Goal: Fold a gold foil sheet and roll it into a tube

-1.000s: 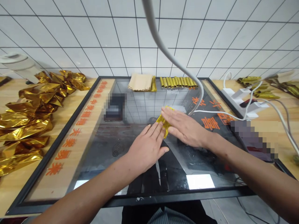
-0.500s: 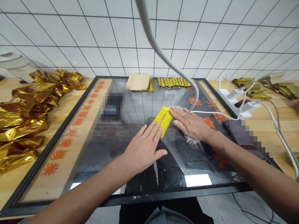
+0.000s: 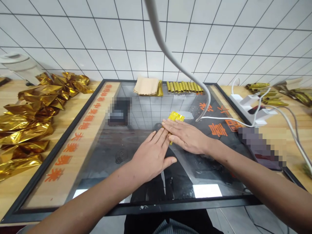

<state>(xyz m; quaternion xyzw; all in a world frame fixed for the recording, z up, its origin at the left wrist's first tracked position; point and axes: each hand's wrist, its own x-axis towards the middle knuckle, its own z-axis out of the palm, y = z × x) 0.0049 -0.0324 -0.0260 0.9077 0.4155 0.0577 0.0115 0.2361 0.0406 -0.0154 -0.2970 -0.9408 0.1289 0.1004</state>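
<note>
A folded piece of gold foil paper (image 3: 177,115) lies on the glass panel (image 3: 102,152), mostly covered by my hands. My left hand (image 3: 153,152) rests on its lower left edge, palm down with fingers stretched out and the thumb apart. Laid flat over the foil's middle is my right hand (image 3: 187,135), fingers extended, their tips touching or overlapping the left fingertips. Only the top of the foil and a sliver beside the right thumb show.
A stack of tan paper (image 3: 146,86) and a row of gold foil rolls (image 3: 184,87) line the panel's back. Crumpled gold foil (image 3: 26,120) covers the left side. A white power strip (image 3: 243,104), cables and a dark phone-like object (image 3: 251,143) sit right. A grey hose (image 3: 168,55) hangs overhead.
My right hand has moved left and slightly down, from the foil's right edge onto its middle. My left hand stays nearly in place. The view has shifted slightly.
</note>
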